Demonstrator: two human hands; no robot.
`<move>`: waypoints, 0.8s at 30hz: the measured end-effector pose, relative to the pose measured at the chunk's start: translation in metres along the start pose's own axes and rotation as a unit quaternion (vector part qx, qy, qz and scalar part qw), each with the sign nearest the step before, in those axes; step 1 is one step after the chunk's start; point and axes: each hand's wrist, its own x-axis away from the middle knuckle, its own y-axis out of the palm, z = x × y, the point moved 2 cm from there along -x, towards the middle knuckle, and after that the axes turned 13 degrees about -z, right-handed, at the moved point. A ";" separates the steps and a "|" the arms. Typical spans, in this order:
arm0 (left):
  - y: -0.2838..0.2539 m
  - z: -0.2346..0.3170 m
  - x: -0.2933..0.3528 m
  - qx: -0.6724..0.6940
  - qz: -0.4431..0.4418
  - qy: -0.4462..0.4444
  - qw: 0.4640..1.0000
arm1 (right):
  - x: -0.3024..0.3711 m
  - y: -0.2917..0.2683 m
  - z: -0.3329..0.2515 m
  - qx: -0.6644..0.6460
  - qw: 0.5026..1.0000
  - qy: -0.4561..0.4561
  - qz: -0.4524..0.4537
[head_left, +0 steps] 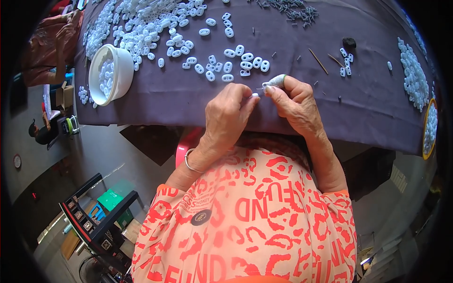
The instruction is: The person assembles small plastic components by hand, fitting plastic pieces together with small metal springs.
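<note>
A: Quick, what're the hands doing? Clock centred btwn them, pls.

B: L hand (228,111), 8 o'clock: fingers curled in, thumb & index pinching a small white piece (255,95) at the tips. Not open.

A: R hand (298,106)?

B: 4 o'clock. Thumb & index closed on a holed white bit (265,85), thin clear prongs (259,89) sticking out twd 9. Whitish cover (277,81) w/ green edge on the index.

A: Hands touching?

B: No, small gap btwn; the two held bits are v. near each other, over the near edge of the surface (160,101). Can't tell if prongs touch the L piece.

A: Other stuff?

B: Loose two-holed white links (247,65) approx. 11 o'clock, big white heap (141,28) at 10, white tub (123,73) at 9. Grey pin pile (302,13) at 1. Brown sticks (318,61) + dark lump (349,43) at 2. R-side heap (411,75) & yellow-rimmed basket (426,156) approx. 3-4.
</note>
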 end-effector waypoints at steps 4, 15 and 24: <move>-0.008 -0.003 0.001 0.450 -0.039 -0.193 0.871 | 0.003 -0.001 -0.001 -0.041 0.999 0.012 -0.003; -0.008 -0.015 0.006 0.622 -0.089 -0.228 0.744 | 0.008 0.006 -0.009 0.009 1.000 -0.003 -0.015; -0.010 -0.013 0.007 0.594 -0.087 -0.213 0.771 | 0.008 0.006 -0.008 0.015 1.000 0.003 -0.014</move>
